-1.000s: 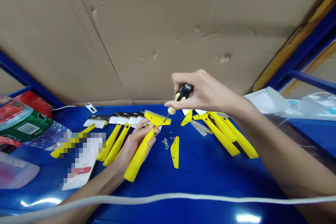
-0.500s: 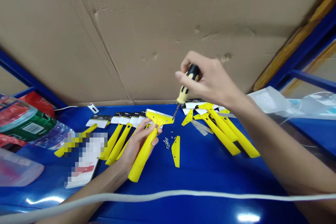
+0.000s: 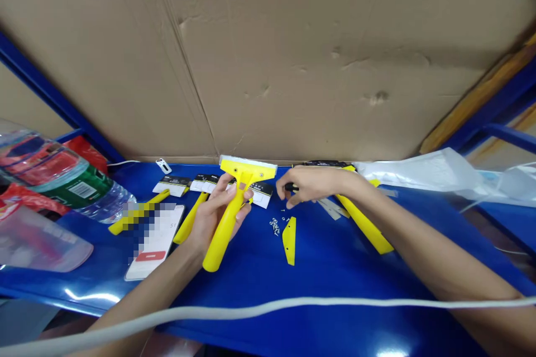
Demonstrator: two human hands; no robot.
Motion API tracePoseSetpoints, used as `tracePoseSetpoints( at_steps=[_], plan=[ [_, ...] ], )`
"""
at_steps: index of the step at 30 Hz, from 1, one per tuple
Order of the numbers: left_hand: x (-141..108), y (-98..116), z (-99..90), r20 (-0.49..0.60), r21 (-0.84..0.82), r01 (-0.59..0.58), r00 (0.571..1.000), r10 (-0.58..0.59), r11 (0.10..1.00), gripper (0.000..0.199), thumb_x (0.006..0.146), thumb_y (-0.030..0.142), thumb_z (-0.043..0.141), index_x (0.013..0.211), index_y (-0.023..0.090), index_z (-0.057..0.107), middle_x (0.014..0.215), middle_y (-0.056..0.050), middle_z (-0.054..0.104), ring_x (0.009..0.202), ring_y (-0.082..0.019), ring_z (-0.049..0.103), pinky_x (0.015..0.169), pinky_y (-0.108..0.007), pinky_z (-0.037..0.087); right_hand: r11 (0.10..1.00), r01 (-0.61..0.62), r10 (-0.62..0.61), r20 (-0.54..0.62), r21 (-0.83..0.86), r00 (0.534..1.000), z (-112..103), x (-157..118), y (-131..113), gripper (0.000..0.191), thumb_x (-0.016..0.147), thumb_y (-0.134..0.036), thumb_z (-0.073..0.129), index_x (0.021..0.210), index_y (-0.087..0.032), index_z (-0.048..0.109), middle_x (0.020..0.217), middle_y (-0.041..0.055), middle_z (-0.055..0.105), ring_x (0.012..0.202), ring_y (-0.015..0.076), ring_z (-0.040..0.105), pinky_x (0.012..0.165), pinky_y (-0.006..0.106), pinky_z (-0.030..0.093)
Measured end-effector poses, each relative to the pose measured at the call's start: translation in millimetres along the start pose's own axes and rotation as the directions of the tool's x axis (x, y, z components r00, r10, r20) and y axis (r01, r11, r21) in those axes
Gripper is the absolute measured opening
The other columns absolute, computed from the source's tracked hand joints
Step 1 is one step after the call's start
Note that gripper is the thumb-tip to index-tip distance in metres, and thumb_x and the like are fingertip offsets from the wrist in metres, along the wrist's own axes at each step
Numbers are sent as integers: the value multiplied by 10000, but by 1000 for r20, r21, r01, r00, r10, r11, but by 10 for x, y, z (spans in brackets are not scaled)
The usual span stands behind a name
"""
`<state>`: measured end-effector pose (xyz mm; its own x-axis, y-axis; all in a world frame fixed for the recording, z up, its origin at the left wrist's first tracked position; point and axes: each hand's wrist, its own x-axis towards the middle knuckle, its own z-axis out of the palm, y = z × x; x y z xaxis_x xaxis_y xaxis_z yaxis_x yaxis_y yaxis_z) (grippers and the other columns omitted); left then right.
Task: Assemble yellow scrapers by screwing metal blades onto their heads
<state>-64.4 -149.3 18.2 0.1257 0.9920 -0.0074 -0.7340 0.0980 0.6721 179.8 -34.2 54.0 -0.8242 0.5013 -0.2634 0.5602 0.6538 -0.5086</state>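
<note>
Your right hand point(image 3: 320, 183), fingers curled round the screwdriver point(image 3: 292, 186), drops off the scraper point(image 3: 226, 228) your left hand point(image 3: 208, 215) clasps; driving seems paused

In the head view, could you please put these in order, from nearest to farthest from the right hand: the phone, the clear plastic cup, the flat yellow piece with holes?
1. Flat yellow piece: just below the right hand in the picture, slightly left.
2. Phone: well to the left.
3. Clear plastic cup: farthest left.

Left fingers point(image 3: 218, 192) in a clasp, right fingers point(image 3: 285, 179) curled downward.
</note>
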Motion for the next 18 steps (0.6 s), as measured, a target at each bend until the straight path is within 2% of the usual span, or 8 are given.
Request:
tracePoseSetpoints(
  at_steps=[2, 5, 11, 15, 18],
  plan=[
    [-3, 2, -1, -1, -7, 0, 1000, 0, 1000, 273, 832, 83, 785, 1021, 243, 670, 905, -31, 624, 813, -150, 680, 510, -160, 459, 1000, -15, 13, 60, 23, 998, 104, 116, 53, 185, 866, -321, 800, 1008, -207, 772, 844, 20, 749, 655, 167, 631, 679, 310, 451],
    [-2, 4, -8, -7, -26, 13, 1000, -13, 1000, 253, 833, 77, 794, 992, 236, 677, 907, -31, 634, 793, -141, 675, 515, -160, 463, 1000, 12, -14, 89, 25, 996, 194, 200, 92, 161, 879, -323, 789, 980, -197, 781, 869, 31, 754, 695, 168, 641, 712, 306, 461],
    [32, 7, -67, 30, 0, 16, 999, -16, 1000, 258, 868, 110, 799, 1070, 221, 683, 977, -42, 660, 820, -133, 677, 553, -162, 478, 999, 37, -36, 98, -10, 994, 221, 231, 76, 115, 935, -267, 715, 972, -178, 777, 908, 45, 762, 754, 168, 647, 722, 291, 459],
    [71, 6, -83, -19, 26, 5, 1000, -5, 1000, 297, 906, 131, 784, 1165, 217, 665, 1028, -55, 666, 872, -144, 693, 594, -170, 501, 997, 54, -51, 43, -54, 998, 95, 78, -41, 111, 974, -243, 665, 985, -177, 754, 967, 58, 765, 805, 177, 645, 741, 297, 445],
    [90, -2, -72, -53, 38, -3, 999, 5, 999, 323, 909, 119, 775, 1193, 214, 652, 1055, -69, 682, 902, -151, 706, 617, -173, 513, 994, 46, -55, -82, -97, 995, -64, -153, -243, 146, 1023, -278, 610, 1036, -211, 739, 980, 43, 767, 825, 186, 657, 734, 302, 433]
  ],
)
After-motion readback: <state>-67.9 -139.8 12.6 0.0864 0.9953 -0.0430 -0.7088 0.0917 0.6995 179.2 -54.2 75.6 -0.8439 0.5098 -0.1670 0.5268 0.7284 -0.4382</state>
